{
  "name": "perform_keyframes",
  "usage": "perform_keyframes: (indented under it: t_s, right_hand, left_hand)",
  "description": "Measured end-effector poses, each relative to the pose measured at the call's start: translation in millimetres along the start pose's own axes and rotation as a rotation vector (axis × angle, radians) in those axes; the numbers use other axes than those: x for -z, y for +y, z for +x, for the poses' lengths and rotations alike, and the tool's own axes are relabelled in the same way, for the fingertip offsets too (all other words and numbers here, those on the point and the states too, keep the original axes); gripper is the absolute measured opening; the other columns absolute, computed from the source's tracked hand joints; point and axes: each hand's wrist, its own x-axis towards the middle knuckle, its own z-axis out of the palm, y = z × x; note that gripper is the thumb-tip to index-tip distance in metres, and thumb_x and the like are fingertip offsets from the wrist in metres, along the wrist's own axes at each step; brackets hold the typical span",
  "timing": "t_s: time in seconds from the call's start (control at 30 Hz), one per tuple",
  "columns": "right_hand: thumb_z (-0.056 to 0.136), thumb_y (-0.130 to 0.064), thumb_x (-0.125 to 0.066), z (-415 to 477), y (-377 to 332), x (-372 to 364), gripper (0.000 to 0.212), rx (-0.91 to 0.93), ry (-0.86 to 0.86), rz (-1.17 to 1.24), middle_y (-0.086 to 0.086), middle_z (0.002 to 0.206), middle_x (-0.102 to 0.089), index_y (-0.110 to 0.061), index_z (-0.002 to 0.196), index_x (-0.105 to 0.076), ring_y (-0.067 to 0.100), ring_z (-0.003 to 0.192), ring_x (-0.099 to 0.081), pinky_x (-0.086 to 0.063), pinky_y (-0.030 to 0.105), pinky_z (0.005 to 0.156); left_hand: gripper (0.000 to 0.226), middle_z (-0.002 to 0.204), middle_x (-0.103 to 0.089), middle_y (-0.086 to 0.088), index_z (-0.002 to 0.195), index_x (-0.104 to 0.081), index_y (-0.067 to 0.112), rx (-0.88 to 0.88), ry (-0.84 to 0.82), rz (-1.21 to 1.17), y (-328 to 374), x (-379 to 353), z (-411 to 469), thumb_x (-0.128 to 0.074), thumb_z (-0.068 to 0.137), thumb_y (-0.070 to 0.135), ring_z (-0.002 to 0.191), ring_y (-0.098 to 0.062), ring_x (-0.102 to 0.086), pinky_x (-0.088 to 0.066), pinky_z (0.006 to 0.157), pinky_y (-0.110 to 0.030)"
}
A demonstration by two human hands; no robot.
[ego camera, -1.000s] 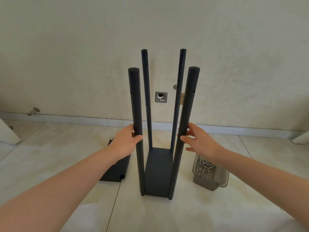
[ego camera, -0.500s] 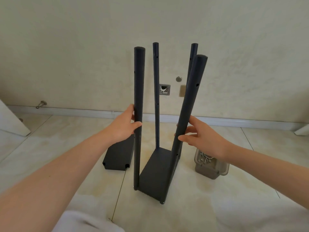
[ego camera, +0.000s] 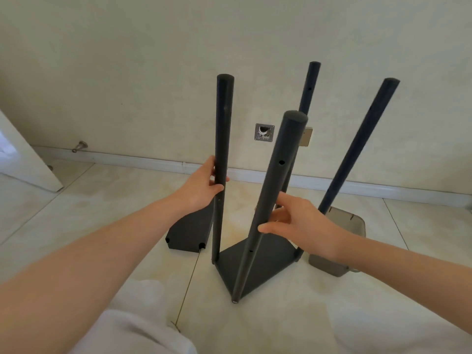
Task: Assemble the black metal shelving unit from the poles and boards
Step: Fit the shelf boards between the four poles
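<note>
Bottom board lies flat w/ four poles up from its corners. L hand has its fingers wrapped round left pole at board's left corner. R hand loosely pinches front pole above board's near corner, thumb one side, fingers the other. Risks: poles splay at the tops, esp. far-right pole. Joints prob loose, so unit could rack or tip onto screw tub just right of board. Spare board lies just left of it. No brand/text readable.
</note>
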Motion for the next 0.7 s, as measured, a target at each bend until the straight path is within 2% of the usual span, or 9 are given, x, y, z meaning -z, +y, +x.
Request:
perform_keyframes:
  t_s: [0.1,0.17,0.23,0.3,0.37,0.43,0.57,0.63,0.7]
  right_hand:
    - [0.092,-0.029,-0.067,3.9,5.5,-8.6,0.054,0.036,-0.031,-0.008,-0.015,0.117,-0.069,-0.038,0.139,-0.043,0.003,0.101,-0.068,-0.049,0.022,0.094]
    - [0.093,-0.031,-0.065,8.2,11.0,-14.4,0.046,0.056,-0.055,-0.008,-0.015,0.113,-0.071,-0.038,0.134,-0.048,-0.006,0.093,-0.067,-0.047,0.007,0.081]
    - [0.093,-0.034,-0.063,12.8,16.1,-17.1,0.036,0.06,-0.053,-0.014,-0.017,0.112,-0.07,-0.037,0.127,-0.053,-0.013,0.087,-0.064,-0.044,-0.001,0.071]
    - [0.094,-0.035,-0.063,16.6,20.4,-15.6,0.028,0.068,-0.059,-0.005,-0.018,0.111,-0.071,-0.037,0.12,-0.056,-0.011,0.092,-0.065,-0.047,0.002,0.076]
    - [0.094,-0.033,-0.064,19.4,28.0,-8.8,0.023,0.063,-0.061,-0.029,-0.016,0.11,-0.071,-0.04,0.115,-0.057,-0.006,0.099,-0.065,-0.05,0.01,0.086]
    - [0.095,-0.031,-0.063,23.3,41.1,4.5,0.019,0.02,-0.04,-0.081,-0.016,0.109,-0.069,-0.04,0.111,-0.057,-0.003,0.1,-0.065,-0.051,0.014,0.088]
    - [0.095,-0.03,-0.064,30.4,78.2,40.5,0.013,-0.168,0.063,-0.187,-0.007,0.11,-0.066,-0.027,0.106,-0.061,0.008,0.1,-0.064,-0.049,0.02,0.084]
    - [0.094,-0.031,-0.064,29.7,97.0,55.4,0.02,-0.271,0.101,-0.215,0.0,0.113,-0.066,-0.018,0.11,-0.063,0.013,0.098,-0.062,-0.047,0.024,0.082]
    - [0.095,-0.03,-0.062,28.4,113.1,68.3,0.031,-0.382,0.144,-0.228,0.015,0.113,-0.067,-0.004,0.112,-0.064,0.024,0.098,-0.064,-0.05,0.03,0.082]
  left_hand:
    - [0.056,0.122,-0.062,0.011,0.145,-0.035,0.024,0.04,0.007,0.022,-2.4,-7.1,1.3,-0.057,0.098,0.003,0.111,-0.007,-0.06,-0.046,0.098,-0.03]
    - [0.059,0.134,-0.06,-0.001,0.15,-0.03,0.021,0.068,0.017,0.076,-2.1,-9.4,0.9,-0.057,0.099,0.007,0.123,-0.018,-0.058,-0.046,0.099,-0.033]
    - [0.059,0.14,-0.056,-0.007,0.152,-0.028,0.019,0.093,0.039,0.12,-0.4,-9.3,0.1,-0.056,0.1,0.01,0.128,-0.026,-0.056,-0.046,0.102,-0.037]
    - [0.054,0.14,-0.056,-0.01,0.15,-0.031,0.016,0.111,0.053,0.149,2.3,-7.6,-1.8,-0.054,0.102,0.013,0.126,-0.028,-0.057,-0.047,0.099,-0.035]
    - [0.048,0.135,-0.059,-0.012,0.147,-0.035,0.013,0.139,0.039,0.191,5.9,-5.6,-5.2,-0.052,0.103,0.018,0.12,-0.027,-0.06,-0.046,0.088,-0.03]
    - [0.047,0.131,-0.06,-0.013,0.145,-0.037,0.01,0.191,-0.015,0.226,11.0,-4.0,-10.8,-0.053,0.103,0.022,0.114,-0.028,-0.062,-0.046,0.084,-0.028]
    - [0.043,0.124,-0.061,-0.016,0.139,-0.042,0.006,0.304,-0.098,0.213,21.3,-2.4,-22.7,-0.057,0.099,0.014,0.11,-0.03,-0.062,-0.053,0.097,-0.041]
    - [0.043,0.125,-0.06,-0.016,0.14,-0.041,0.003,0.333,-0.106,0.192,25.1,1.3,-24.7,-0.056,0.099,0.008,0.11,-0.029,-0.062,-0.054,0.096,-0.041]
    - [0.049,0.123,-0.061,-0.016,0.143,-0.038,0.004,0.352,-0.122,0.158,28.3,6.3,-26.1,-0.056,0.098,0.006,0.11,-0.03,-0.063,-0.055,0.093,-0.041]
